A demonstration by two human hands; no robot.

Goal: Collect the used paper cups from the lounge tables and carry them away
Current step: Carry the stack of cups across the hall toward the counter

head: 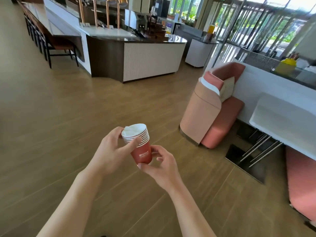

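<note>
Gripping the nested stack of paper cups [141, 145] at lower centre, left hand [109, 151] curls around the rims, right hand [159, 165] pinches the base; light, crushable, likely best held there.

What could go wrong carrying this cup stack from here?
1. The stack of paper cups is tilted, with crumpled tissue in the top cup; it could fall out.
2. The right hand only pinches the base with its fingertips and the left hand the rims; nested cups might slip apart.
</note>
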